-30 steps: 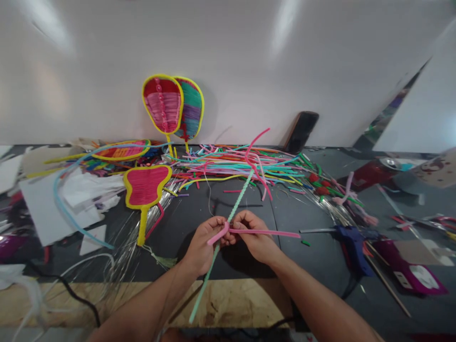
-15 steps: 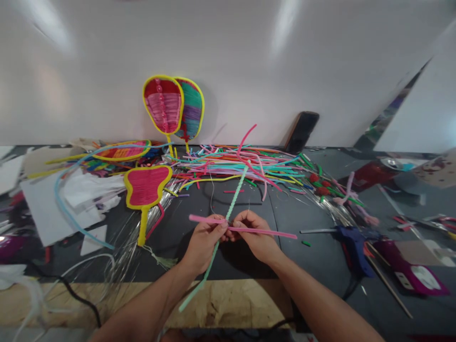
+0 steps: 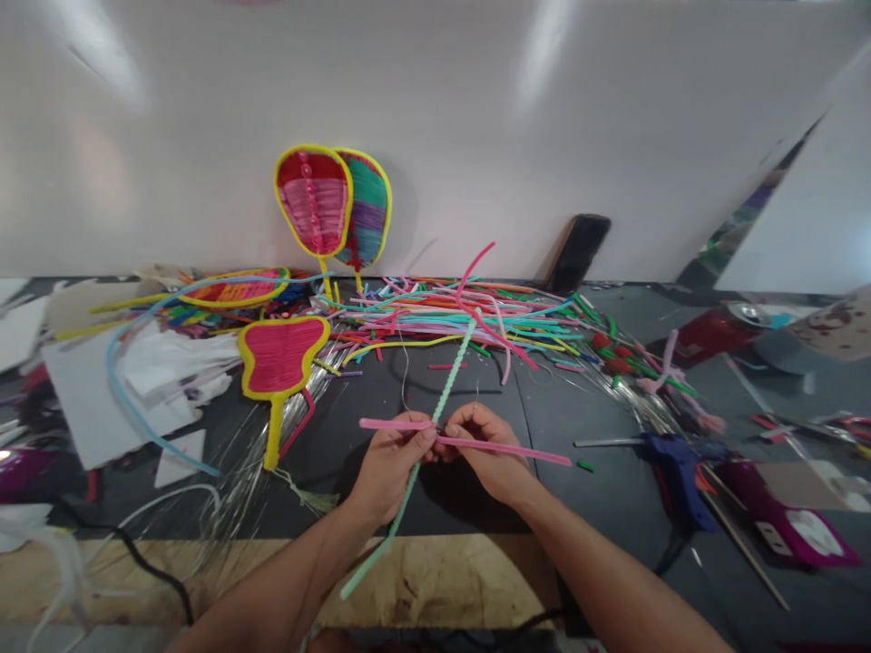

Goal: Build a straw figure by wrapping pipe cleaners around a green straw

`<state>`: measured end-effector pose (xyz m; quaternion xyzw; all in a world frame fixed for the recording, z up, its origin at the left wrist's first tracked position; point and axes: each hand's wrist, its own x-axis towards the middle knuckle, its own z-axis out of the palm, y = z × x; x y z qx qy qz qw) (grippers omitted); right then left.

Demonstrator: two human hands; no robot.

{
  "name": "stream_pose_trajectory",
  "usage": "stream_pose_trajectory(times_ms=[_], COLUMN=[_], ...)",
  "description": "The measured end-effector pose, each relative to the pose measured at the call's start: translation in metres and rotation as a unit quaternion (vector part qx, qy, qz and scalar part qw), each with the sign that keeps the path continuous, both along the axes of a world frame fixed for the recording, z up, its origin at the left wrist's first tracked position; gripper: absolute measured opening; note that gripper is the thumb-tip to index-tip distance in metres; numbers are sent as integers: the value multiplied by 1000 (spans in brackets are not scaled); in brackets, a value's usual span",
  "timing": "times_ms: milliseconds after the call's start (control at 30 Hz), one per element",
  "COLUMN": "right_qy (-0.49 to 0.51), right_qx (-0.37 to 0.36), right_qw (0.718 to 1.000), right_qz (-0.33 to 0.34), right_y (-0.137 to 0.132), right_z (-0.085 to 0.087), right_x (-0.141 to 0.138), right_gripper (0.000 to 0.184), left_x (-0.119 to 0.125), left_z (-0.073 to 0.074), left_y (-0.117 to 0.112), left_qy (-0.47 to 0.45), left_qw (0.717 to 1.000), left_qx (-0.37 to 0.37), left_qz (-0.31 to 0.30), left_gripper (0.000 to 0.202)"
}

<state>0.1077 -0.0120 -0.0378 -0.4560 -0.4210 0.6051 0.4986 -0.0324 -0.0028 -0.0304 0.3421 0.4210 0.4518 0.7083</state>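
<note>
My left hand (image 3: 389, 470) is closed, its thumb and fingers pinching the mint-green pipe cleaner (image 3: 455, 370) where a pink pipe cleaner (image 3: 521, 451) crosses it. Above the hands the green stem is twisted like a rope and runs up to a deep pink curled strand (image 3: 471, 272) at its tip. Its lower end slants down below my left hand. My right hand (image 3: 491, 455) closes thumb and fingers on the pink pipe cleaner close to the crossing, its end pointing right. Fingers partly hide the joint. A thin wire (image 3: 406, 376) rises near the left fingers.
A pile of coloured pipe cleaners (image 3: 422, 313) lies behind. On the left is a pink-and-yellow fan (image 3: 284, 356); another fan (image 3: 313, 199) leans on the wall. A phone (image 3: 580, 254) stands at the back. On the right lie a blue glue gun (image 3: 680, 481) and a red can (image 3: 714, 331).
The right end of the pink pipe cleaner has dipped slightly, and its left end sits a bit more level. Both hands keep nearly the same place and grip.
</note>
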Motion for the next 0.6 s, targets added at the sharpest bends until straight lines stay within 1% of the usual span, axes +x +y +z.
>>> stream_pose_trajectory(times_ms=[200,367,467,600], right_qy=[-10,-12,21,103], right_qx=[0,-1,-6,-34], right_qw=[1000,1000,1000,994], right_qz=[5,5,9,16], right_y=[-2,-2,0,3], right_z=[-5,0,2,-5], right_x=[0,-2,-2,-1], right_gripper=[27,28,28,29], left_x=[-4,-4,-2,-1], left_z=[-5,-6,-4,-1], left_y=[0,0,0,0], left_qy=[9,19,10,-6], left_qw=[1000,1000,999,1000], left_qx=[-11,-6,-3,-2], left_qz=[5,24,34,30], left_gripper=[18,17,19,21])
